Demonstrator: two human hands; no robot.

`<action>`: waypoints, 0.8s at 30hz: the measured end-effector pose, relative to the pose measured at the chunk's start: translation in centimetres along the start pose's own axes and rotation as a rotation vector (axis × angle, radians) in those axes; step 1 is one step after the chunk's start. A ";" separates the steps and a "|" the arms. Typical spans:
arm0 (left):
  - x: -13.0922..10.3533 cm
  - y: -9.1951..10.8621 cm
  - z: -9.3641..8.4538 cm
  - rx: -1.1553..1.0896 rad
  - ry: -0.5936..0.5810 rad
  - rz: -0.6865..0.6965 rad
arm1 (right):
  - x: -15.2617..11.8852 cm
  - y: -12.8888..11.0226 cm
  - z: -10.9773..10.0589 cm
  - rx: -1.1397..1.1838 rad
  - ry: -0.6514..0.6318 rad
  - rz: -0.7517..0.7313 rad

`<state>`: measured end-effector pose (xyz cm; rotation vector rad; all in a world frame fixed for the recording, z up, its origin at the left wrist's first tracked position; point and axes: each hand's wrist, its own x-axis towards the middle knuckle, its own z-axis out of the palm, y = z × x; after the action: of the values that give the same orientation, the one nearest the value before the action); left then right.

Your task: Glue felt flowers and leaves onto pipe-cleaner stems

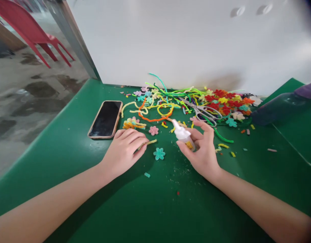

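Thumb and fingers of the right hand wrap a small bottle, its long axis tilted so that the white nozzle points left and toward the far side. The left hand, palm down, pinches a yellow strip whose free end juts right — toward the bottle, with a gap between them. In that gap, a little closer to the wearer, a teal flower lies flat on the green worktop, nearer the left hand than the right; it touches neither. A pink flower sits just beyond the strip. Left of it are an orange flower and, farther out, a phone. Past the right hand come scissors, then a heap of flowers — and at the far right, a dark flask.
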<state>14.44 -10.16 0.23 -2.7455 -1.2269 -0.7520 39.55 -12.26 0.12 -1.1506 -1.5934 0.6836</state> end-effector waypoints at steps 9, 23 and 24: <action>0.0 -0.3 0.2 -0.037 -0.052 0.032 | 2.5 -0.6 -0.3 0.239 0.038 0.248; -0.2 -0.3 0.4 -0.020 -0.114 0.033 | 5.8 -1.4 4.1 0.402 0.135 0.239; -0.2 -0.3 0.4 -0.030 -0.113 0.031 | 5.8 -1.1 4.3 0.408 0.128 0.251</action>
<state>14.30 -10.00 -0.28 -2.8600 -1.1985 -0.6251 34.90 -6.93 1.93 -1.0693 -1.1433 1.0246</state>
